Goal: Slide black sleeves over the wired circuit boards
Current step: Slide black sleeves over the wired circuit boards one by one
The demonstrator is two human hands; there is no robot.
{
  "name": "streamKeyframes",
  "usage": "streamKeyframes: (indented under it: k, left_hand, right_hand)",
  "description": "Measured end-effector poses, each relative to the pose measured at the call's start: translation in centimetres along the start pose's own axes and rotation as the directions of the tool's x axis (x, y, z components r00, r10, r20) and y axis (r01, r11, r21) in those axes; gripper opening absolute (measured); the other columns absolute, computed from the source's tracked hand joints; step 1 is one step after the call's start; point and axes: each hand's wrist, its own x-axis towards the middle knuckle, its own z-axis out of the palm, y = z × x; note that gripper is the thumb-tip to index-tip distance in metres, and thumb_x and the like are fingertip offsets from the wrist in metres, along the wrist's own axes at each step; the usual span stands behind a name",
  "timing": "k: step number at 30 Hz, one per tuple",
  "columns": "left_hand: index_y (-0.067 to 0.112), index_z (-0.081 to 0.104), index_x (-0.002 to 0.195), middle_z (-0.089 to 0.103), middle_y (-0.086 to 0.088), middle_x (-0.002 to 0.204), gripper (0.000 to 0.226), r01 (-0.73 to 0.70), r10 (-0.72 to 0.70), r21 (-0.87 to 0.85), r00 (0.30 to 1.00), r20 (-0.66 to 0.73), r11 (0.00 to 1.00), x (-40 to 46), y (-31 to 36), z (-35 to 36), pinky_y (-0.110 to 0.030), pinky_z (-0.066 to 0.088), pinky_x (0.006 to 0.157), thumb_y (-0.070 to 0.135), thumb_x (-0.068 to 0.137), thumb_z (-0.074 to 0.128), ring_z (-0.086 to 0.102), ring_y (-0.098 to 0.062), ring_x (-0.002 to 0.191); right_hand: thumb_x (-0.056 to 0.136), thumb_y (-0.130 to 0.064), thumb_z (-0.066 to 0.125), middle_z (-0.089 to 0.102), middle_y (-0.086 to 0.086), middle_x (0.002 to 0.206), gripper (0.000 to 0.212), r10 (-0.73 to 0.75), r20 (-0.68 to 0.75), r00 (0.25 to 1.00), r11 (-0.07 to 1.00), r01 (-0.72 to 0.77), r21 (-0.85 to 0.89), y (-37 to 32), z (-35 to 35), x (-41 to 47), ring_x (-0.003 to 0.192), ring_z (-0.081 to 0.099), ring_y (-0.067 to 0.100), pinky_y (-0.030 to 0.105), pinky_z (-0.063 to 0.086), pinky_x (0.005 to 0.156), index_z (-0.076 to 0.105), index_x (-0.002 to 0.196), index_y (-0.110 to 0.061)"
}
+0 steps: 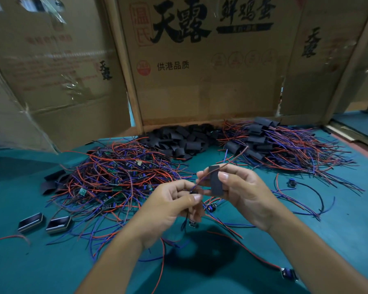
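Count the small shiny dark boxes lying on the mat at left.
2: one box near the left edge, the other box just right of it, both below the wire pile. More may hide under wires.

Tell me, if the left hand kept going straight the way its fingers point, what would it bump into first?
Most likely the right hand and the black sleeve it pinches; the left hand points that way, though depth is unclear.

The cardboard box [200, 81] reads "天露", "鲜鸡蛋", "供港品质" and, in red, "温氏".
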Motion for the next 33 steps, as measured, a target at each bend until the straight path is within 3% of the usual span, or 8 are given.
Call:
streamKeyframes:
  k: [5, 9, 12, 14, 21, 25, 30, 33]
  left_hand:
    - [0.0, 0.06, 0.096, 0.064, -0.012, 0.064, 0.022, -0.004, -0.002, -0.103, 0.998, -0.06, 0.995, 0.2, 0.1, 0.0, -0.025, 0.05, 0.056, 0.014, 0.08, 0.067, 0.058, -0.02, 0.053]
    - [-0.004, 0.057, 0.097, 0.063, -0.008, 0.062, 0.011, -0.046, 0.048, 0.021, 0.99, -0.134, 0.999, 0.5, -0.1, 0.0, -0.025, 0.05, 0.056, 0.0, 0.089, 0.064, 0.056, -0.02, 0.053]
    - [-0.007, 0.057, 0.097, 0.067, -0.002, 0.066, 0.011, -0.076, 0.093, 0.124, 0.986, -0.14, 0.989, 0.6, -0.2, 0.3, -0.024, 0.05, 0.055, -0.005, 0.089, 0.065, 0.056, -0.016, 0.053]
    - [-0.005, 0.06, 0.096, 0.066, -0.002, 0.066, 0.01, -0.094, 0.117, 0.181, 0.985, -0.123, 0.979, 0.5, -0.2, 0.4, -0.024, 0.05, 0.057, -0.003, 0.089, 0.066, 0.056, -0.016, 0.054]
    - [0.003, 0.06, 0.094, 0.066, -0.009, 0.068, 0.01, -0.022, 0.027, 0.213, 0.999, -0.021, 0.977, 0.3, -0.2, 0.6, -0.028, 0.05, 0.063, -0.006, 0.093, 0.057, 0.058, -0.024, 0.061]
    - [0.007, 0.062, 0.091, 0.07, -0.011, 0.074, 0.006, 0.057, -0.07, 0.165, 0.995, 0.074, 0.985, -0.1, 0.0, 0.1, -0.025, 0.05, 0.064, 0.005, 0.087, 0.057, 0.059, -0.022, 0.063]
    - [0.006, 0.062, 0.093, 0.072, -0.013, 0.083, 0.009, 0.099, -0.119, 0.137, 0.982, 0.146, 0.986, -0.4, 0.5, -0.3, -0.027, 0.052, 0.068, 0.014, 0.09, 0.065, 0.061, -0.023, 0.07]
    - [0.001, 0.06, 0.098, 0.067, -0.011, 0.078, 0.032, 0.098, -0.102, 0.052, 0.991, 0.088, 0.994, -0.5, 0.7, 0.3, -0.028, 0.051, 0.064, 0.031, 0.087, 0.065, 0.059, -0.025, 0.071]
  right_hand:
    - [0.084, -0.014, 0.061, 0.062, 0.027, 0.123, 0.029, 0.044, 0.062, 0.997, 0.997, -0.04, -0.066, -0.3, -0.8, -0.3, 0.12, 0.056, 0.044, 0.053, 0.047, 0.101, 0.066, 0.107, 0.002]
    - [0.079, -0.017, 0.068, 0.06, 0.03, 0.123, 0.035, 0.055, 0.112, 0.992, 0.995, -0.045, -0.088, -0.2, -0.9, -0.6, 0.117, 0.054, 0.048, 0.058, 0.039, 0.104, 0.068, 0.108, 0.002]
    - [0.08, -0.017, 0.068, 0.068, 0.017, 0.113, 0.037, 0.069, 0.131, 0.989, 0.992, -0.054, -0.11, 0.2, 0.0, -0.7, 0.108, 0.062, 0.026, 0.037, 0.048, 0.091, 0.065, 0.11, 0.005]
    - [0.083, -0.014, 0.065, 0.067, 0.013, 0.121, 0.028, 0.056, 0.114, 0.992, 0.991, -0.041, -0.126, 0.4, 0.4, -0.7, 0.108, 0.062, 0.024, 0.03, 0.048, 0.088, 0.067, 0.108, 0.001]
    - [0.083, -0.017, 0.059, 0.064, 0.026, 0.121, 0.043, 0.019, 0.038, 0.999, 1.0, -0.018, -0.022, 0.3, -0.1, -0.1, 0.107, 0.061, 0.036, 0.05, 0.046, 0.1, 0.062, 0.115, 0.011]
    - [0.084, -0.013, 0.056, 0.064, 0.026, 0.119, 0.042, -0.01, -0.015, 1.0, 0.997, 0.011, 0.076, -0.6, -0.5, 0.1, 0.113, 0.062, 0.038, 0.043, 0.054, 0.092, 0.058, 0.115, 0.015]
    - [0.082, -0.011, 0.057, 0.066, 0.027, 0.117, 0.039, -0.006, -0.017, 1.0, 0.996, 0.007, 0.086, -0.5, 0.0, -0.1, 0.111, 0.063, 0.039, 0.044, 0.05, 0.096, 0.059, 0.112, 0.014]
    - [0.081, -0.011, 0.059, 0.067, 0.027, 0.114, 0.038, 0.007, 0.012, 1.0, 1.0, -0.007, 0.01, 0.3, 1.0, -0.3, 0.109, 0.064, 0.035, 0.041, 0.05, 0.096, 0.062, 0.113, 0.011]
